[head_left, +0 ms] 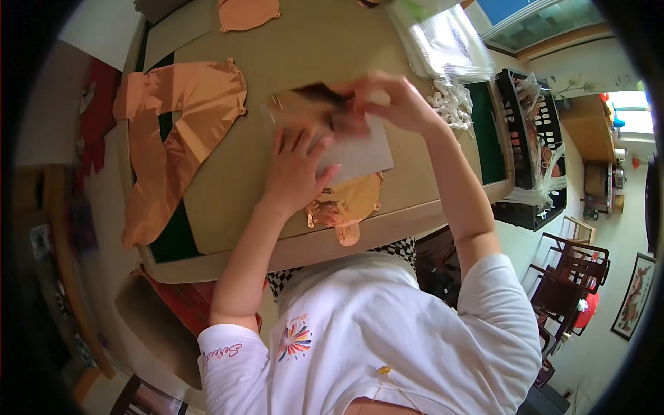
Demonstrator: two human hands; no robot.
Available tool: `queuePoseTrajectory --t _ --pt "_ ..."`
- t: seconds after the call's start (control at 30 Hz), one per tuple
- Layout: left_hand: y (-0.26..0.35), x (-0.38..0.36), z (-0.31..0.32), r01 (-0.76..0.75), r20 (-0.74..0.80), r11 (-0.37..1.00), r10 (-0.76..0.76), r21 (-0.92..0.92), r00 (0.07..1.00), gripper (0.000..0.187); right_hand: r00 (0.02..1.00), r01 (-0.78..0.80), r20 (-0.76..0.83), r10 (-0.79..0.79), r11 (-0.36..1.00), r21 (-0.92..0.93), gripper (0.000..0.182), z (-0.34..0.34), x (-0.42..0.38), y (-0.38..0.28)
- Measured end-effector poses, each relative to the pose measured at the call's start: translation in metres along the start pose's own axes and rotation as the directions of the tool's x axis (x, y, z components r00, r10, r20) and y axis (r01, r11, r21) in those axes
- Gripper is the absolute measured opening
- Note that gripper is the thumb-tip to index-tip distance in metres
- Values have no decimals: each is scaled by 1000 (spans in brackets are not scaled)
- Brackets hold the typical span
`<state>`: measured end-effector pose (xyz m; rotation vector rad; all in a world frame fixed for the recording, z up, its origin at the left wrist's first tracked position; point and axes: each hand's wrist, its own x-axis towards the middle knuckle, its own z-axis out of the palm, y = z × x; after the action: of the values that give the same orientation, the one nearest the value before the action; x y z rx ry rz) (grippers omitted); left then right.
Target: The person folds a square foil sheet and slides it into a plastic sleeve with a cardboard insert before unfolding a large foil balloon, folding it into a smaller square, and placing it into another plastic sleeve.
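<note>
A flat rose-gold foil balloon [356,197] lies near the table's front edge, partly covered by a pale grey card [373,149]. My left hand [297,166] is open, its fingers spread and resting on the card and the foil beside it. Above the card's far side is my right hand [387,104]; its fingers are bent and smeared by motion, close to a blurred copper-coloured patch with a dark area. I cannot make out whether they grip it. A larger flat rose-gold foil balloon [197,131] lies to the left of my left hand.
Another foil piece [249,12] lies at the table's far side. Clear plastic bags [449,45] and a bunch of white ties or strings [453,104] are at the right. Beyond the table's right edge stands a black crate [529,138] holding plastic wrap.
</note>
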<state>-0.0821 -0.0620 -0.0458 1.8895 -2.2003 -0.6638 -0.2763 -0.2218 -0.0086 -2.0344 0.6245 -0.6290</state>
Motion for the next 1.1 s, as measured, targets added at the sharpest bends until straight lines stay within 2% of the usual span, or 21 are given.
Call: queuePoseTrajectory --t 0.03,0.07,0.13,0.17,0.27,0.37,0.43,0.5,0.53,0.6,0.7,0.8,0.9,0.97,1.1 --pt "1 1 -4 93 189 995 -82 -48 978 52 995 -32 94 26 998 61 12 -2 -16 13" --pt "-1 -7 6 -93 -291 923 -22 -373 956 49 981 -70 187 47 990 120 14 -2 -22 18" --pt "-4 -4 4 -213 -309 973 178 -84 934 50 992 -118 49 116 992 53 20 1 -22 24" --pt "-4 -5 7 -186 -287 978 152 -95 946 51 989 -148 -26 149 989 25 23 5 -21 26" --pt "-5 -6 11 -140 -246 983 108 -116 963 50 966 36 -247 -80 983 -178 23 36 9 32" --pt "-3 -5 8 -168 -273 979 131 -116 953 48 980 73 -140 -142 909 -410 30 54 24 29" --pt "-3 -4 8 -186 -313 979 153 -81 938 50 984 151 -4 -177 847 -510 35 55 24 34" --pt "-6 -1 9 -226 -367 974 222 32 903 56 969 242 104 -224 776 -582 41 56 19 40" --pt "-7 -1 10 -241 -391 967 256 89 884 59 962 265 102 -255 762 -592 40 55 17 41" --pt "-7 -1 13 -203 -356 977 215 71 909 62 943 307 94 -318 730 -611 40 54 13 43" --pt "-4 -4 7 -190 -324 979 205 79 924 63 937 326 118 -330 701 -634 41 52 15 42" --pt "-5 -7 10 -221 -332 971 237 87 913 64 962 271 126 -244 773 -574 44 52 14 43" --pt "-11 -8 16 -256 -327 962 273 93 905 66 963 269 149 -224 772 -577 44 51 14 41" --pt "-8 -7 12 -224 -268 970 242 97 932 67 951 310 178 -254 753 -581 44 50 10 39" --pt "-9 -6 18 -187 -295 974 219 130 930 69 919 392 296 -259 670 -630 43 42 -4 34"
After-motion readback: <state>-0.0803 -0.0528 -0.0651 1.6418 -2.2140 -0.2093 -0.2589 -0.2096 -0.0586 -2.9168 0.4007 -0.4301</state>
